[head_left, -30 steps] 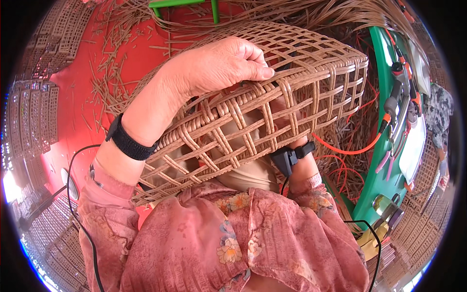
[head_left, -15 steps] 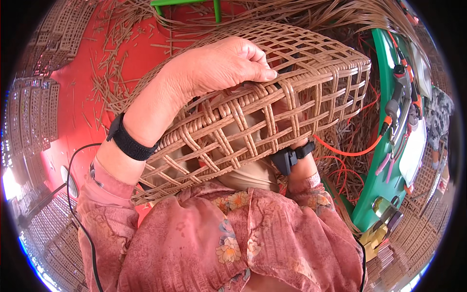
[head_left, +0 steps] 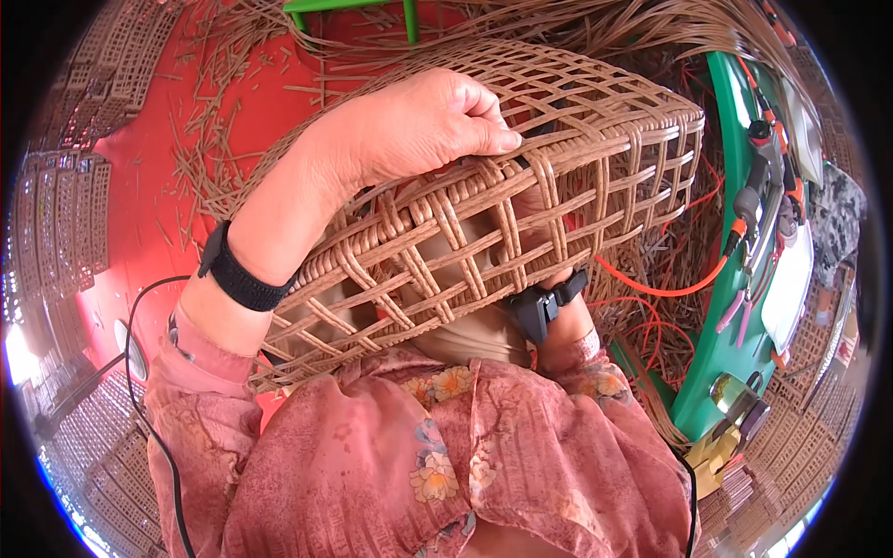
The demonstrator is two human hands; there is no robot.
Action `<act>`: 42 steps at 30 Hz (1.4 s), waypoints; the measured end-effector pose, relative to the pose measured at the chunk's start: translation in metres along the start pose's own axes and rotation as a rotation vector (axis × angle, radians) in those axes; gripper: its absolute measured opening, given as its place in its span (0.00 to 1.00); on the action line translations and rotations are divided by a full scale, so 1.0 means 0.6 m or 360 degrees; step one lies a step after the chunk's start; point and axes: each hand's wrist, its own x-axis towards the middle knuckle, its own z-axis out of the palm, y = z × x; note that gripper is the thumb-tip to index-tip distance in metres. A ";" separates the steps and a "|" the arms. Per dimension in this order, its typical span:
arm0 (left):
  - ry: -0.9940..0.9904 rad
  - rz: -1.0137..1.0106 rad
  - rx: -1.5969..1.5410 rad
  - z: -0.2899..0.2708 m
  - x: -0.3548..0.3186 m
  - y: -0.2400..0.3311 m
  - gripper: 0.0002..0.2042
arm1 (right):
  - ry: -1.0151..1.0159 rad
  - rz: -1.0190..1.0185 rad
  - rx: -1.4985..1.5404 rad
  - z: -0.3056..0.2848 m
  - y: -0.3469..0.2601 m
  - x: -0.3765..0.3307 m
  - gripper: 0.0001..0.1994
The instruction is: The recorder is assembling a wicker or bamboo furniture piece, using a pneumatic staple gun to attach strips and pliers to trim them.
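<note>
A brown wicker basket, woven in an open lattice, lies tilted across my lap. Along its upper corner edge runs a thick wrapped rim. Over this edge arches my left hand, its fingers curled down and its thumb pressed against the weave, gripping it. What the fingertips pinch there is hidden. My right hand reaches up from underneath, inside the basket behind the lattice. Only parts of it show through the gaps, and its fingers are hidden. Both wrists wear black straps.
Brown cut strips litter the red surface at the left. A green bench at the right carries tools and an orange hose. Long brown strands lie at the back near a green stool. Woven panels stand around the sides.
The basket and my left hand have shifted very slightly left. My right wrist has turned and moved a little up and left beneath the basket. The left hand's grip looks the same.
</note>
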 end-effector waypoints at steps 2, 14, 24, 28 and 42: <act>0.0043 -0.0013 0.0109 0.002 -0.001 0.002 0.10 | 0.0009 0.0005 0.0022 0.006 0.004 0.003 0.07; -0.0008 -0.0062 -0.0013 0.000 -0.003 0.001 0.10 | 0.0016 0.0078 0.0138 -0.008 -0.003 -0.002 0.07; -0.0058 -0.0019 -0.0119 -0.001 0.001 -0.008 0.10 | 0.0071 -0.0043 0.0048 -0.001 0.007 0.001 0.07; -0.0038 -0.0030 -0.0042 -0.003 -0.003 -0.004 0.10 | 0.0080 -0.0068 0.0015 0.001 0.010 0.002 0.07; -0.0012 0.0041 -0.0023 -0.001 -0.003 -0.002 0.09 | 0.0107 -0.0178 -0.0084 0.001 0.010 0.004 0.08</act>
